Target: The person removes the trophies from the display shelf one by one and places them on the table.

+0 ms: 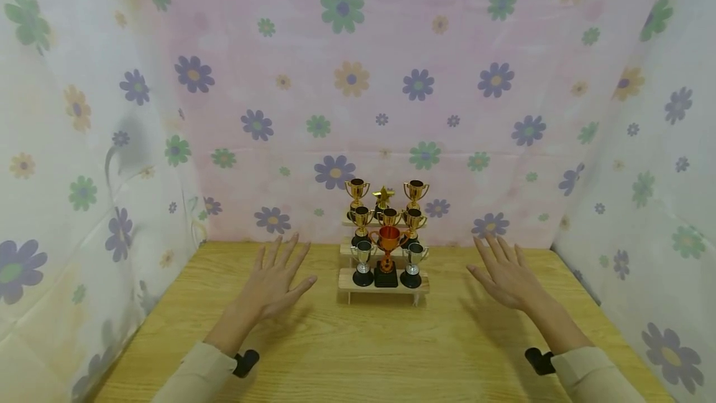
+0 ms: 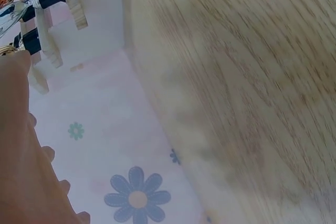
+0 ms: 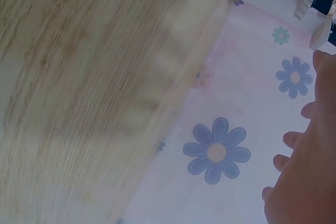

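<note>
A three-tier wooden stand (image 1: 345,281) holds small trophies on black bases. On its lowest step an orange-bronze cup (image 1: 390,239) stands between a silver cup (image 1: 363,255) and another silver cup (image 1: 414,257). Three gold cups fill the middle step, partly hidden; behind them a gold star trophy (image 1: 383,196) is flanked by a gold cup (image 1: 357,188) and a gold cup (image 1: 416,189). Left of the stand, my left hand (image 1: 274,282) hovers with fingers spread, holding nothing. My right hand (image 1: 508,275) mirrors it on the right, also holding nothing. Both cast shadows on the table.
The wood-grain table (image 1: 358,353) runs back to a flower-printed cloth backdrop (image 1: 380,55). Similar cloth walls rise at the left (image 1: 50,216) and right (image 1: 632,216). A black wrist device (image 1: 246,362) shows at the left cuff, another (image 1: 539,361) at the right.
</note>
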Motion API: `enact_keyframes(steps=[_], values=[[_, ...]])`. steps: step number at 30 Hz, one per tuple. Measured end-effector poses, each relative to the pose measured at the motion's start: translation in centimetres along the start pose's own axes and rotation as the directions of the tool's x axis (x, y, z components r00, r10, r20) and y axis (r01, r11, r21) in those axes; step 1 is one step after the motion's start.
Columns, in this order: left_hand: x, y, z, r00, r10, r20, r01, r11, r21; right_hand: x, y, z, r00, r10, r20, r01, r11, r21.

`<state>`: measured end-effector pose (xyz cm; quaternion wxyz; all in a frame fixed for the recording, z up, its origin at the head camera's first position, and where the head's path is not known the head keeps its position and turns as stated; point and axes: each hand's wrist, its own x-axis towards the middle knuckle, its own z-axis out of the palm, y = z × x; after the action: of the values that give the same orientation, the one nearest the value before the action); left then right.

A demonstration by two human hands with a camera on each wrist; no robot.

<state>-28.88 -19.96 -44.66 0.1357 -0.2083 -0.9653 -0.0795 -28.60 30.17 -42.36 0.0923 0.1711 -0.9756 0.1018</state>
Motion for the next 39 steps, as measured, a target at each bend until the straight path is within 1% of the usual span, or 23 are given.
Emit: enact_keyframes(steps=[2,5,9,12,16,20,23,29,39], values=[[0.1,0.0,0.1,1.000,0.008,-0.018,-0.008,1.000,0.000,0.2,-0.2,-0.1,1.000,-0.009,-0.004,0.009,1.000,-0.004],[0.2,0.1,0.2,1.000,0.008,-0.024,-0.008,1.000,-0.003,0.4,-0.6,-0.3,1.000,-0.015,-0.001,0.015,1.000,0.007],[0.2,0.1,0.5,1.000,0.008,-0.029,-0.008,0.999,-0.032,0.5,-1.1,-0.2,1.000,-0.017,0.001,0.017,0.999,0.032],[0.1,0.2,0.6,0.999,0.008,-0.044,-0.011,0.998,-0.064,0.6,-1.3,0.1,1.000,-0.028,-0.002,0.028,0.999,0.041],[0.2,0.6,0.7,0.998,0.008,-0.064,-0.013,0.996,-0.087,0.7,-1.6,0.4,0.999,-0.045,-0.025,0.046,0.998,0.049],[0.4,0.9,0.8,0.997,0.016,-0.081,-0.024,0.994,-0.103,0.9,-1.7,0.7,0.996,-0.063,-0.059,0.068,0.994,0.091],[0.5,1.1,0.9,0.996,0.021,-0.092,-0.032,0.993,-0.113,1.1,-1.8,0.9,0.996,-0.065,-0.059,0.072,0.989,0.126],[0.6,1.5,1.1,0.995,0.024,-0.095,-0.036,0.991,-0.127,1.3,-2.0,1.2,0.998,-0.059,-0.036,0.064,0.986,0.155],[0.8,1.9,1.6,0.995,0.019,-0.098,-0.035,0.987,-0.157,1.8,-2.8,1.4,0.996,-0.076,-0.052,0.084,0.981,0.173]])
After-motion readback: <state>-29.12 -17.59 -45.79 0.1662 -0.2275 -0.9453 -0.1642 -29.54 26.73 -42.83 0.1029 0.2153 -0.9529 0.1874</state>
